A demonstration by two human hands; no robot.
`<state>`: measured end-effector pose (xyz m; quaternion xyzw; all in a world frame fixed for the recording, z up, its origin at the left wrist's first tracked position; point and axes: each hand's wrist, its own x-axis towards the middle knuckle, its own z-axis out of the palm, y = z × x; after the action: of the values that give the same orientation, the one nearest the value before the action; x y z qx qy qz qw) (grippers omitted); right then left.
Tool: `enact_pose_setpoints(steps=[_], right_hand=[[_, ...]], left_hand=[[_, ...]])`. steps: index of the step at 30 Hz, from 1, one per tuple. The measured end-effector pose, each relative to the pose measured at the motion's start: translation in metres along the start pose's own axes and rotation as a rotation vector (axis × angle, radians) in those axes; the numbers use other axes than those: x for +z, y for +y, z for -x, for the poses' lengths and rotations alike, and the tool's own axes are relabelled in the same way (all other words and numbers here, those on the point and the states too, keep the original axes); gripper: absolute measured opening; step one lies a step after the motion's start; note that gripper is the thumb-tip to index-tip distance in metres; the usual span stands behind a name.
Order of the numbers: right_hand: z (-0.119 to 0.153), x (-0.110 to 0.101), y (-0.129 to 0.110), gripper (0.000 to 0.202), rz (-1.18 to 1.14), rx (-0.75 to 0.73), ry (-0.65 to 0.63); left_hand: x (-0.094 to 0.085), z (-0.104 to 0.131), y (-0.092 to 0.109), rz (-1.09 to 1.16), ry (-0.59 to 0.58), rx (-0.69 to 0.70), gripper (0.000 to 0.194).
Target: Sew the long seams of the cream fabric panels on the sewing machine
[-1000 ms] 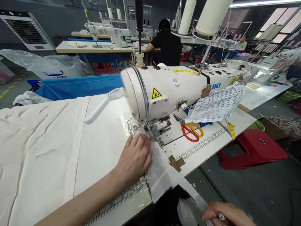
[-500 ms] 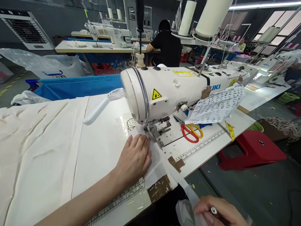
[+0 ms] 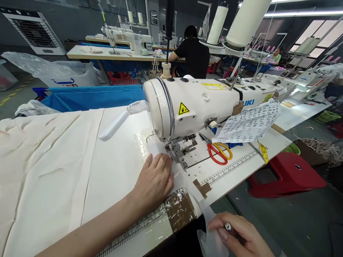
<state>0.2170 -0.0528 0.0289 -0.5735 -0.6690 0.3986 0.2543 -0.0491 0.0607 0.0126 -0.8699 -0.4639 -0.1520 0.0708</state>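
Observation:
My left hand [image 3: 155,176] lies flat, palm down, on a thin white fabric strip [image 3: 187,182] just in front of the sewing machine [image 3: 193,103]. Its fingertips are close to the presser foot [image 3: 174,146]. Beyond the table's front edge, my right hand [image 3: 238,232] pinches the trailing part of the strip. A slim tool with a round metal end [image 3: 228,226] is also tucked in that hand; its kind is hidden. Under the needle the strip's far end is partly covered by the machine head.
Red and yellow-handled scissors [image 3: 218,153] lie right of the needle, beside a handwritten sheet [image 3: 246,123]. Cream fabric [image 3: 40,171] covers the table's left. A red stool [image 3: 289,175] stands at right. A person in black [image 3: 194,53] sits farther back.
My right hand has shifted left and slightly up with the strip. The strip has moved toward the machine, baring more brown tape at the table edge. The view has shifted slightly.

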Motion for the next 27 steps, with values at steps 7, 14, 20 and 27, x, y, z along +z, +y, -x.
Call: enact_pose_setpoints(steps=[7,14,20,27], right_hand=[[-0.011,0.005,-0.001,0.028,-0.026,-0.009,-0.014],[-0.026,0.013,-0.009,0.040,-0.138,0.020,-0.151],[-0.035,0.019,-0.011,0.036,-0.269,0.003,-0.129],[-0.038,0.038,-0.018,0.039,-0.664,0.200,-0.143]], left_hand=[[0.001,0.000,-0.001,0.012,0.015,-0.008,0.040],[-0.001,-0.001,-0.001,-0.007,0.013,-0.007,0.040],[-0.001,-0.003,-0.001,-0.071,0.032,0.009,0.040],[-0.004,-0.012,-0.004,-0.223,0.004,-0.002,0.038]])
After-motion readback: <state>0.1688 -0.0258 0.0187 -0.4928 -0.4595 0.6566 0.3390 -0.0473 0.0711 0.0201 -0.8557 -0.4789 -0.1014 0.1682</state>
